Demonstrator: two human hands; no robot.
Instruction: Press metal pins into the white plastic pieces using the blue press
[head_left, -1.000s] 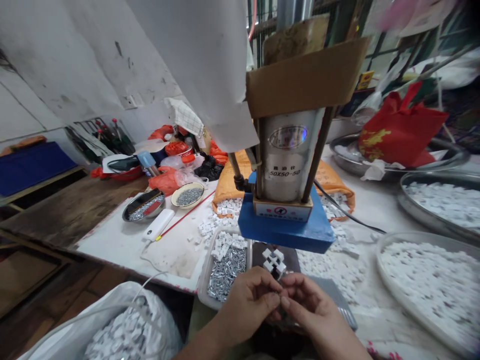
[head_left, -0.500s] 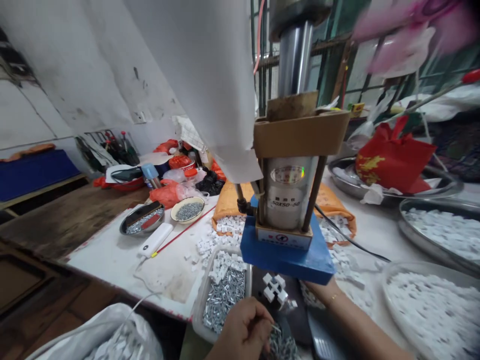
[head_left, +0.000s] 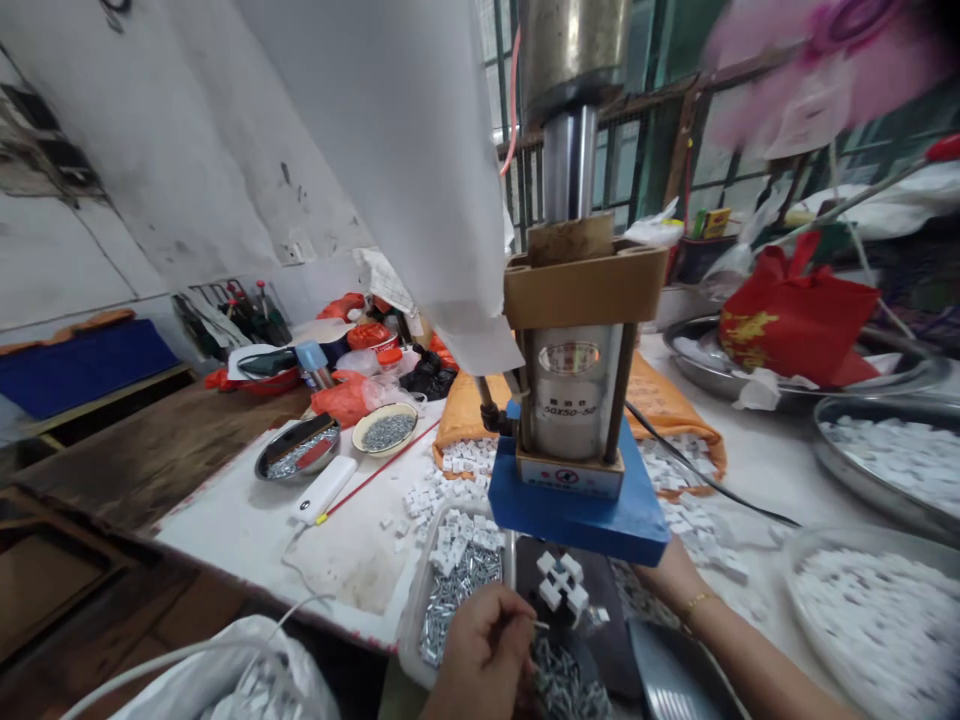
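My left hand (head_left: 487, 640) is closed in a pinch, with the thin tip of a nail (head_left: 541, 625) sticking out past the fingertips. Just below it lies a pile of loose metal nails (head_left: 566, 680). White plastic clips (head_left: 561, 582) sit in a cluster on the dark plate (head_left: 536, 553) under the press. My right hand (head_left: 664, 568) reaches in from the right behind the press's blue base (head_left: 577, 515), which hides its fingers. Beside my left hand, a clear plastic tub (head_left: 411, 630) holds more nails and several white clips.
The press cylinder (head_left: 570, 400) stands upright in front of me. White clips spill from an orange sack (head_left: 465, 410). At right are a basin (head_left: 885, 450) and a round tray (head_left: 802, 590) of white pieces. A bowl of nails (head_left: 386, 430) and a white power bank (head_left: 322, 490) lie left.
My view has shifted slightly, so the scene sits a little differently. My left hand keeps its pinch near the nail pile; my right hand stays behind the blue base.
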